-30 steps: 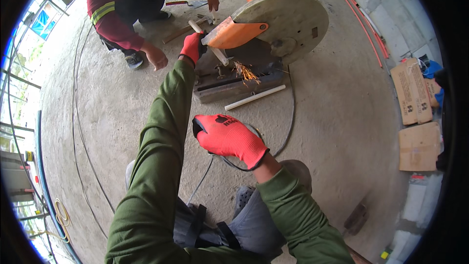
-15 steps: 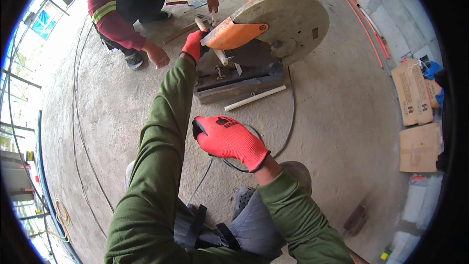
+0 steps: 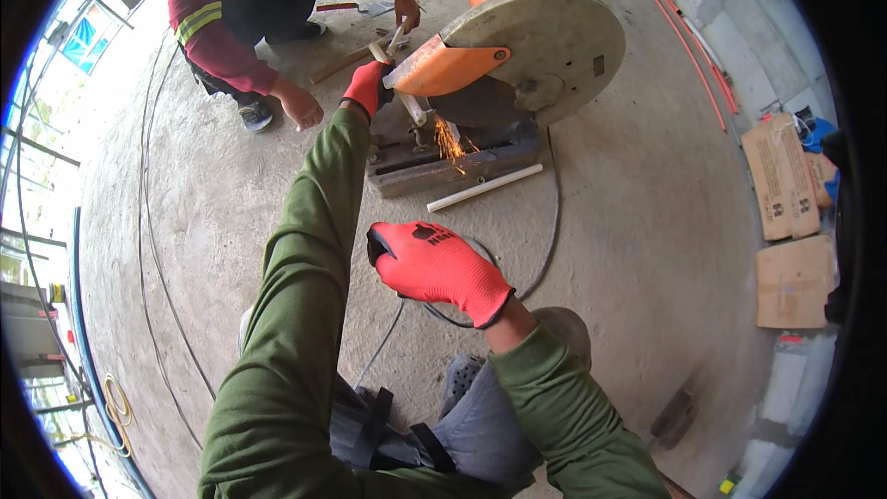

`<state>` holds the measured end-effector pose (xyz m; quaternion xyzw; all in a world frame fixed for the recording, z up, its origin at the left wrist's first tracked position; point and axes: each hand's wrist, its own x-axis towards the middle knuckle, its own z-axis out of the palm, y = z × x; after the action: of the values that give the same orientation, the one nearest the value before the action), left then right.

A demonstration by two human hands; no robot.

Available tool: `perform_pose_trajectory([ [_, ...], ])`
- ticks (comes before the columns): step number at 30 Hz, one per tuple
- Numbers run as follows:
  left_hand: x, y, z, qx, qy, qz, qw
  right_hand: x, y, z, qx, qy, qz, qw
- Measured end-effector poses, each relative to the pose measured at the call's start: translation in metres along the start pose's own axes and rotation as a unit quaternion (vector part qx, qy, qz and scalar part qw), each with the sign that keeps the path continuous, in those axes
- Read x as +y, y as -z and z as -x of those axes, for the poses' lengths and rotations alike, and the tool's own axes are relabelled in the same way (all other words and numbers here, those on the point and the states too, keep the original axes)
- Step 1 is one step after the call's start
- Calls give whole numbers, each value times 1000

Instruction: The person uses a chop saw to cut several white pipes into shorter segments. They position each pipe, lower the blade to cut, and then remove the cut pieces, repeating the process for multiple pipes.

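Observation:
My left hand (image 3: 366,91), in a red and black glove, reaches far forward and is closed around a pale bar (image 3: 414,109) at the front of a large cut-off saw (image 3: 545,51). Its grip is partly hidden by the saw's orange guard (image 3: 453,69). Orange sparks (image 3: 449,140) spray below the disc onto the dark base (image 3: 453,171). Nearer to me, my right hand (image 3: 430,261) hangs in a loose fist, its black fingertips curled in, with nothing showing from it. A white rod (image 3: 485,188) lies on the floor before the base.
A person in a maroon top (image 3: 231,37) crouches at the far left, one hand (image 3: 405,7) by a pale stick. A trowel (image 3: 365,9) lies nearby. A black cable (image 3: 554,231) curves toward me. Cardboard boxes (image 3: 793,282) and red pipes (image 3: 679,32) line the right wall.
Sparks have appeared under the saw's disc. The crouching person's far hand now shows a pale stick more upright. My hands have hardly moved.

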<state>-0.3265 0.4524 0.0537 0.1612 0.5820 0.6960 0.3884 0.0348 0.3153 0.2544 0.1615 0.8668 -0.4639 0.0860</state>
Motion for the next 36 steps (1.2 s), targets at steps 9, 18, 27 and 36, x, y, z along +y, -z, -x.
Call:
perform_pose_trajectory([
  [9, 13, -9, 61, -51, -322, -322, 889, 2, 4, 2, 4, -16, -19, 1000],
  [18, -22, -9, 182, 41, -269, 54, 961, 6, -4, -5, 5, 1, -19, 1000],
  [27, -30, -74, 275, 34, -476, -177, 861, 34, -24, -10, 19, 60, 2, 998],
  [36, -50, -87, 301, 65, -450, -300, 839, -1, 55, 56, 58, -35, -13, 998],
])
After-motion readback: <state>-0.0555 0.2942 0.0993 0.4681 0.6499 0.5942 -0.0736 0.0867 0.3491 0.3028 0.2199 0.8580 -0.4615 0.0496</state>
